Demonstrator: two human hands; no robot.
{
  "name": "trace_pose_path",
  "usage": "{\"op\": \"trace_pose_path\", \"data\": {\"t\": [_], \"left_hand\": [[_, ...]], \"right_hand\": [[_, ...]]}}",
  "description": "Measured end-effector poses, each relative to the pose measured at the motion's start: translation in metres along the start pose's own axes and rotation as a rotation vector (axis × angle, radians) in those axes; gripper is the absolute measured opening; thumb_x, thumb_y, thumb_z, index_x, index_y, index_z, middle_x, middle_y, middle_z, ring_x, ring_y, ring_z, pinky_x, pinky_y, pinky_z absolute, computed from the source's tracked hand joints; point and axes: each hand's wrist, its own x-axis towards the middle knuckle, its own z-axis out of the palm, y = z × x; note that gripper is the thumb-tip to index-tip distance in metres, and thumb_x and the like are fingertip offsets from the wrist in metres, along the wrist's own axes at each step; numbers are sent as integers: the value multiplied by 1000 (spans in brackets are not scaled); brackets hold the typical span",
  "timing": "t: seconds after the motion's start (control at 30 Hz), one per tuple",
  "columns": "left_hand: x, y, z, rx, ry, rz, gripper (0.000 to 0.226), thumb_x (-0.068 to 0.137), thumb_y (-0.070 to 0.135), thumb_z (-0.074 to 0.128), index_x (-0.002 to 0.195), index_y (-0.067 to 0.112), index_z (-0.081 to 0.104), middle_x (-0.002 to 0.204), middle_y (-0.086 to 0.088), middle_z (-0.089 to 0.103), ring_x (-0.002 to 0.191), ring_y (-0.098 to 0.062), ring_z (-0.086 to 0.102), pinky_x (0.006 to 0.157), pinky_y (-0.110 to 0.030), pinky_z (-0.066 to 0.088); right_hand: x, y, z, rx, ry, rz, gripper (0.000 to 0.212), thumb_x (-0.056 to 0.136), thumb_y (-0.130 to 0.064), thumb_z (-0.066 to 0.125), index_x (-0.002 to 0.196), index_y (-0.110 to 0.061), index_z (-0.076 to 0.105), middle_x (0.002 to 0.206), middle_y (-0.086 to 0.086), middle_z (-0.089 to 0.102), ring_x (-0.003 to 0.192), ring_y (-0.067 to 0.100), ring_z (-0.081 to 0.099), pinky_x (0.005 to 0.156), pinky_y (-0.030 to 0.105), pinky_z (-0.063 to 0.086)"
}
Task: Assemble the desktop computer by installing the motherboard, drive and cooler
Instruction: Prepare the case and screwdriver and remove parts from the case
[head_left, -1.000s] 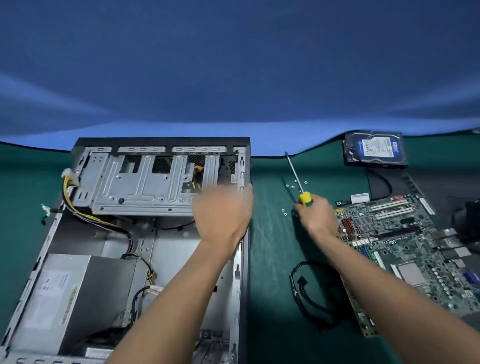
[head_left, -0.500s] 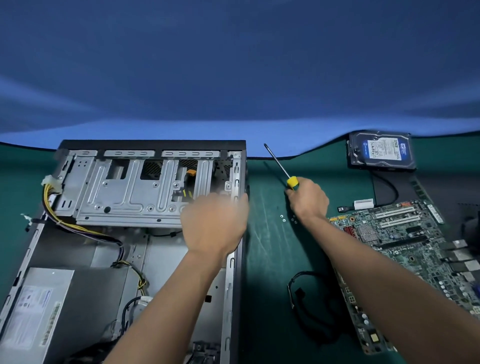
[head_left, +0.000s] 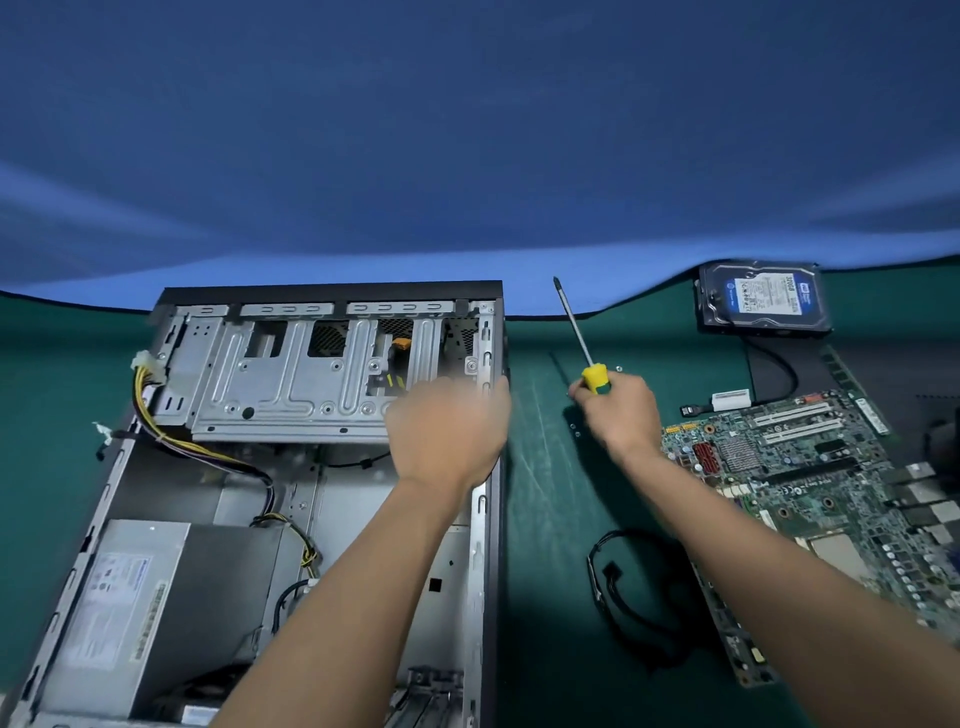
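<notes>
Head view: task barely begun, motherboard (head_left: 810, 483) and drive (head_left: 762, 303) lie uninstalled on tabletop (head_left: 545, 519) beside open case (head_left: 488, 519), cooler unseen; right hand (head_left: 618, 410) grips screwdriver (head_left: 592, 375), left hand (head_left: 449, 426) blurred, grip unclear.

Yellow/green screwdriver handle (head_left: 595, 379), green mat (head_left: 540, 519), blue-label drive (head_left: 762, 303), grey case (head_left: 480, 545).

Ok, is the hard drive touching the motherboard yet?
Apart. The head view shows the hard drive lying at the mat's far right edge, with bare mat and a black cable between it and the motherboard nearer the person.
</notes>
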Motion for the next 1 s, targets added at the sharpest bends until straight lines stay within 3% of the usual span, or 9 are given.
{"op": "trace_pose_path", "data": {"t": [0.1,0.17,0.3,0.37,0.43,0.5,0.6,0.73,1.0], "left_hand": [[-3,4,-4,14,24,-16,47,91,52,33,67,15,50,75,-8,61,68,-26,47,59,-32,30],[-5,6,-9,69,39,-8,46,92,51,34,88,11,57,90,-10,61,85,-28,51,62,-34,30],[-14,6,-31,190,71,145,33,92,45,44,96,13,52,96,-8,54,91,-26,48,68,-35,36],[-22,1,-44,39,74,170,26,95,36,44,98,12,54,97,-8,56,93,-27,50,69,-36,39],[-31,-9,-58,-286,-30,114,26,98,30,38,90,13,56,89,-5,60,86,-25,57,68,-36,43],[-41,-22,-77,-689,-319,25,38,101,28,33,76,14,58,72,-5,63,64,-17,59,62,-31,43],[-65,-49,-109,-1039,-561,-17,47,103,26,31,69,10,60,54,-6,57,45,-12,39,50,-26,32],[-100,-105,-135,-1148,-641,41,45,102,19,32,68,6,58,46,-3,54,35,-10,35,35,-16,24],[-155,-212,-155,-1208,-843,61,33,101,25,35,83,6,55,53,0,52,37,-9,31,38,-15,19]], "right_hand": [[-37,-9,-12,301,-102,14,12,83,-17,68,74,-10,70,54,3,59,46,13,54,52,30,49],[-63,-17,-21,462,-161,15,13,83,-9,67,71,-12,69,43,-2,51,35,7,44,40,20,41],[-109,-38,-36,658,-202,17,12,83,-4,67,72,-11,68,39,-5,44,36,7,40,38,19,36],[-128,-46,-42,694,-197,2,10,83,-5,68,74,-9,68,39,-6,44,36,7,40,38,18,36],[-150,-54,-44,690,-186,-32,9,83,-7,69,75,-9,69,41,-5,45,38,8,41,39,19,37],[-174,-62,-41,670,-163,-76,11,83,-8,70,72,-11,69,42,-4,46,38,9,41,40,20,37],[-214,-77,-26,642,-109,-136,15,81,-11,71,66,-14,68,41,-4,47,38,9,41,40,22,37],[-269,-91,7,667,-38,-158,12,82,-9,69,71,-9,68,43,-1,47,40,12,40,42,24,37],[-376,-123,77,670,-29,-177,11,84,-6,66,73,-4,67,44,0,44,41,14,40,44,25,37]]}}
